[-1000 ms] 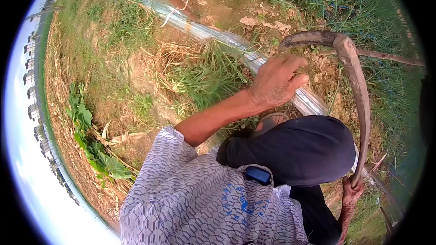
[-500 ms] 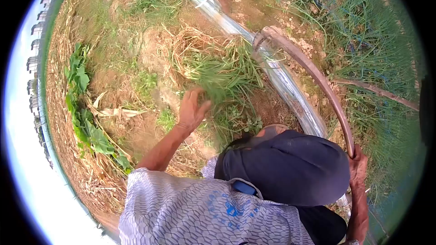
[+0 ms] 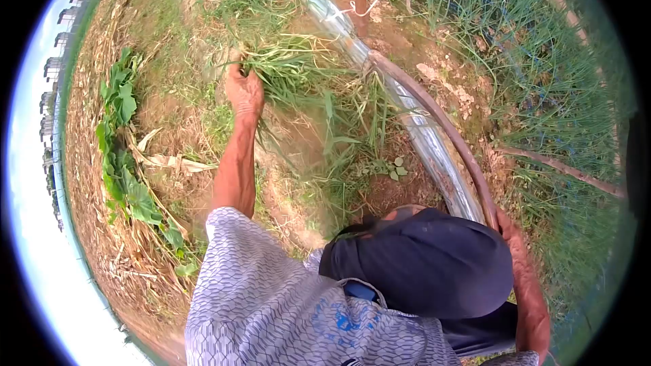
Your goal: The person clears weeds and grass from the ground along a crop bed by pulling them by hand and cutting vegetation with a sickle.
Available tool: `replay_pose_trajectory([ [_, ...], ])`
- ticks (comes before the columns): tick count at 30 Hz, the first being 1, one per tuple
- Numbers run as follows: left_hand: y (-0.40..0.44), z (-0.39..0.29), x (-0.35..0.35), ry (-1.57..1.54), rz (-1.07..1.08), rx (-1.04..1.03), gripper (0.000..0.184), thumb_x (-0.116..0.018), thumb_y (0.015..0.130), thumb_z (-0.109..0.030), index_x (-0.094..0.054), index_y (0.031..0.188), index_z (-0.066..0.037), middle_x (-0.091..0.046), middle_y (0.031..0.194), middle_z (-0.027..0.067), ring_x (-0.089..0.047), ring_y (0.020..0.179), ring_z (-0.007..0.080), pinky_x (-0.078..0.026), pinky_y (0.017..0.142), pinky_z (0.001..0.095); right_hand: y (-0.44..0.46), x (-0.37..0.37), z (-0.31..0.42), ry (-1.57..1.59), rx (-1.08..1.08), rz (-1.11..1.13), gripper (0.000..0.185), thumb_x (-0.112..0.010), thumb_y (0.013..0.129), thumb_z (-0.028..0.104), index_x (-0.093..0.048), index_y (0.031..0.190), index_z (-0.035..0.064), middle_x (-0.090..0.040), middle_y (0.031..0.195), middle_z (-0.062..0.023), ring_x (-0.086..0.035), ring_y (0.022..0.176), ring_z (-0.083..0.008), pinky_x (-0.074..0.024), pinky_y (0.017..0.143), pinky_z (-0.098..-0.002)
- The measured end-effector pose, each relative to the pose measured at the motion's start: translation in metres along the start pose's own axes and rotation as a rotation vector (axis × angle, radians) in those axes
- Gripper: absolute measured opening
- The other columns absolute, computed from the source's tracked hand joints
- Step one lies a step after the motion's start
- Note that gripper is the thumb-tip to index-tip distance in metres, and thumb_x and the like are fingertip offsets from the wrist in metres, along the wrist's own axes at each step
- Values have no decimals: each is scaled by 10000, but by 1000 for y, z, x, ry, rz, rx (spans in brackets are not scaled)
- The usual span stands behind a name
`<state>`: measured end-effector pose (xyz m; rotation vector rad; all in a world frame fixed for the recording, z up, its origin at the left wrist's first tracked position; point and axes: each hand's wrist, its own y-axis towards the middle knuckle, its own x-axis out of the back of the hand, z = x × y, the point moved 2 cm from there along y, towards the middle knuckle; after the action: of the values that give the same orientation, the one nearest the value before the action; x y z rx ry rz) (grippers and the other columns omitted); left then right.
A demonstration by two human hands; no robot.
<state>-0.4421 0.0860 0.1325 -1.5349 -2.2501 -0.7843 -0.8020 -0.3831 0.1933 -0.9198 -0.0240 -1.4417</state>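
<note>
Since the earlier frame, the left hand has gone farther out to the left end of the grass clump, and the head of the sickle has swung left, over the shiny plastic strip. The left grip seems clenched on a bunch of stems, with a few ends poking out on its left side; the right hand, partly hidden by the dark-clad knee, is closed around the sickle's near end. For good work here, I would keep the bunch pulled taut to the left, the left fingers well clear of the edge, and the stroke low and short of the plastic (a careless pull could nick it). The sickle lies right of the clump, its long axis running from near right to far left in a bowed curve, head end pointing far left; its cutting part is too blurred among the stems to tell which way it faces. The held stems stretch roughly left to right, trailing toward the strip.
</note>
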Motion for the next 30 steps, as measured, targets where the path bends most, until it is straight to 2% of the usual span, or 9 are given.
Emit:
replay_pose_trajectory([
  [4, -5, 56, -15, -89, 255, 28, 434, -556, 788, 94, -582, 1208, -11, -626, 1136, 104, -576, 988, 147, -459, 848, 249, 9, -1, 24, -72, -13, -18, 508, -580, 812, 112, -484, 1305, 36, -595, 722, -144, -604, 639, -225, -493, 636, -356],
  [6, -32, 100, -26, 35, 424, 289, 525, -687, 758, -167, -554, 1244, -20, -556, 1273, 169, -524, 1170, 258, -377, 1007, 381, 23, 3, 50, -201, -43, -11, 516, -545, 800, 95, -478, 1307, 31, -596, 706, -154, -624, 635, -234, -502, 622, -358],
  [7, -59, 103, -41, 481, 313, 319, 583, -678, 736, -311, -554, 1260, -87, -437, 1390, 192, -377, 1312, 312, -241, 1081, 492, 44, 4, 73, -230, -7, -48, 516, -545, 800, 95, -478, 1307, 31, -596, 706, -154, -624, 635, -234, -502, 622, -358],
  [8, -71, 104, -46, 459, 321, 265, 617, -622, 737, -375, -509, 1295, -136, -309, 1470, 193, -213, 1403, 327, -116, 1093, 573, 55, 3, 93, -245, 41, -66, 520, -541, 792, 87, -480, 1305, 28, -592, 690, -164, -627, 623, -245, -504, 613, -368],
  [15, -88, 113, -58, 634, 250, 45, 675, -661, 703, -329, -444, 1314, -139, -299, 1458, 201, -230, 1372, 372, -147, 1084, 571, 182, -34, 232, -292, 93, 16, 501, -592, 866, 171, -431, 1309, 2, -638, 935, -210, -645, 840, -245, -504, 753, -361],
  [18, -84, 109, -53, 583, 240, 52, 652, -666, 686, -319, -475, 1277, -121, -320, 1444, 182, -256, 1359, 357, -165, 1077, 557, 247, -72, 279, -166, 320, -26, 491, -593, 861, 159, -438, 1300, 1, -628, 955, -216, -640, 857, -267, -499, 782, -370],
  [22, -80, 110, -51, 519, 239, 76, 605, -664, 631, -296, -546, 1196, -112, -347, 1424, 172, -294, 1336, 346, -193, 1055, 531, 331, -128, 353, -418, 352, -44, 419, -549, 859, 200, -477, 1177, -62, -614, 815, -207, -619, 745, -332, -498, 700, -440],
  [26, -81, 116, -52, 486, 175, 49, 574, -653, 604, -298, -578, 1138, -102, -391, 1396, 166, -338, 1306, 347, -210, 1039, 519, 403, -181, 442, 18, 203, 137, 339, -543, 837, 237, -543, 1008, -56, -573, 687, -171, -593, 637, -277, -478, 588, -435],
  [30, -80, 116, -51, 456, 164, 63, 565, -653, 597, -299, -584, 1121, -98, -408, 1384, 164, -343, 1297, 345, -217, 1029, 524, 475, -215, 484, 231, 445, 16, 308, -570, 836, 233, -540, 995, -29, -563, 685, -111, -550, 562, -190, -443, 500, -364],
])
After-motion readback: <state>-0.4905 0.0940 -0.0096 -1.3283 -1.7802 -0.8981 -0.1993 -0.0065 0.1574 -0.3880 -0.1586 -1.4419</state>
